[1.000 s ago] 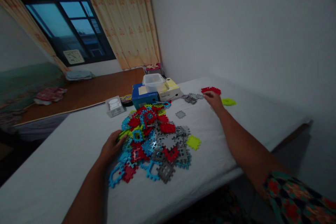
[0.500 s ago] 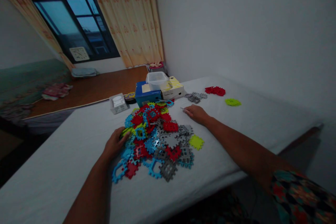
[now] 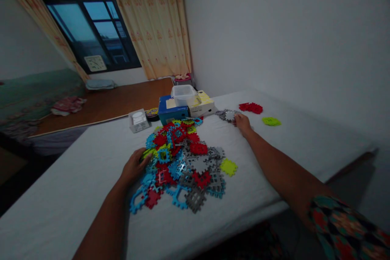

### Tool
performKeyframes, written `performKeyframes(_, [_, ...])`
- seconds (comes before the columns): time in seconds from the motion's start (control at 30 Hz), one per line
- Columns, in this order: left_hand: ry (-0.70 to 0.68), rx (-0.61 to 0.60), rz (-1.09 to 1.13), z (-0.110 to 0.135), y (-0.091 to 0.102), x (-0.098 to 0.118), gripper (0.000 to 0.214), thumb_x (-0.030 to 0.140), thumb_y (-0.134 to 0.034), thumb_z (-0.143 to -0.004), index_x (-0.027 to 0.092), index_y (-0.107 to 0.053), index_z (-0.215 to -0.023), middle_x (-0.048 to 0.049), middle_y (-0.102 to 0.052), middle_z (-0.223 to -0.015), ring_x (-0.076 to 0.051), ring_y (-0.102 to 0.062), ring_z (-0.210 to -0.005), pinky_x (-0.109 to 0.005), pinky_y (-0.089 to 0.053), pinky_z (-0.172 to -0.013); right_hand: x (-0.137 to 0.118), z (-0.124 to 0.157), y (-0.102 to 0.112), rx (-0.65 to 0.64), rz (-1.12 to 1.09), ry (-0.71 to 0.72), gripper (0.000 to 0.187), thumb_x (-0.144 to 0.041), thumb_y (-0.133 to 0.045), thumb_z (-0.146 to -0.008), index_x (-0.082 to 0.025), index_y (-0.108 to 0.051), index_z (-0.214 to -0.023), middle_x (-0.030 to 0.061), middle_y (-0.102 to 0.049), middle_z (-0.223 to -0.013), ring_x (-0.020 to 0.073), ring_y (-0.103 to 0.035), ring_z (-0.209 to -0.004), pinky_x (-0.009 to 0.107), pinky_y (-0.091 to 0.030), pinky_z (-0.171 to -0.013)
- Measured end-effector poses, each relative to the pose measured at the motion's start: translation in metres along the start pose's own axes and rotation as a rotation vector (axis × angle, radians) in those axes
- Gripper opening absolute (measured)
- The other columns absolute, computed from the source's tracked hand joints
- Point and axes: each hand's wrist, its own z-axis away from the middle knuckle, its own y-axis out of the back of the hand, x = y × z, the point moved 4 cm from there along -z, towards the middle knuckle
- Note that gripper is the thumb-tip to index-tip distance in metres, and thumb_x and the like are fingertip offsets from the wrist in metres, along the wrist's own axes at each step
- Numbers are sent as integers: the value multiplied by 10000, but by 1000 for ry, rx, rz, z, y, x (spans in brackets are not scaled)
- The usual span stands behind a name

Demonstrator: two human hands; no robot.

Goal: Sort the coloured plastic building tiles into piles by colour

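Observation:
A heaped pile of interlocking plastic tiles (image 3: 163, 176), red, blue, grey and lime green with notched edges, lies on the white-covered surface. At the pile's left side, my left hand (image 3: 133, 166) has its thumb and fingers closed round lime-green tiles (image 3: 149, 153); part of its grip is hidden. My right hand (image 3: 243, 124) reaches to a small grey group of tiles (image 3: 224, 115) farther back, pinching a light grey tile (image 3: 230, 116) at its right edge. Right of the main pile, a single lime-green tile (image 3: 228, 167) lies flat.
Red tiles (image 3: 250, 108) and another lime-green group (image 3: 271, 121) sit beyond my right hand. Behind the pile stand a blue box (image 3: 173, 113), a yellow-and-white box (image 3: 202, 105), a clear plastic container (image 3: 183, 93) and a small white box (image 3: 138, 121). A wall (image 3: 274, 40) borders the right.
My right hand has moved right and away from me with the grey tile, from beside the main pile to the grey group. The left hand has stayed in place.

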Motion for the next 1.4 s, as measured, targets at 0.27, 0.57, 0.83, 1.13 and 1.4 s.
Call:
performKeyframes(0.27, [-9,5,12,0,0,-1,620,665,-432,-827,173,-629,-1150,-112,-662,-1207,-280,-625,-1094,-408,-487,-987,6,9,-2,-39,-261,-144,414,-194,-534,-781,-175,-574,-1193,65,-682,-936,167,-679,-764,318,-599,-700])
performKeyframes(0.57, [-8,13,26,-2,-6,-10,646,669,-442,-827,156,-622,-1177,-129,-652,-1208,-283,-610,-1123,-412,-465,-1009,-22,33,-6,-126,151,13,353,-182,-522,-809,-146,-656,-1133,129,-681,-1167,228,-653,-1033,419,-513,-939])
performKeyframes(0.83, [-8,13,56,0,-8,-10,633,658,-443,-831,160,-623,-1177,-125,-650,-1196,-281,-596,-1139,-409,-451,-1022,-127,105,-69,-1047,311,592,414,-408,-713,-800,-201,-700,-1159,85,-701,-1169,230,-639,-1058,341,-482,-944])
performKeyframes(1.13, [20,14,65,4,-7,-7,658,669,-444,-829,154,-613,-1202,-138,-626,-1260,-286,-584,-1180,-413,-438,-1051,-137,118,-83,-1143,280,592,534,-430,-679,-799,-167,-643,-1262,68,-726,-1072,204,-667,-921,283,-492,-821])
performKeyframes(1.4, [28,-29,56,3,-5,-7,685,704,-434,-823,166,-609,-1209,-128,-628,-1240,-282,-577,-1175,-416,-435,-1051,-99,97,-80,-800,36,436,357,-423,-400,-962,-184,-657,-1023,44,-703,-905,169,-639,-795,282,-496,-734])
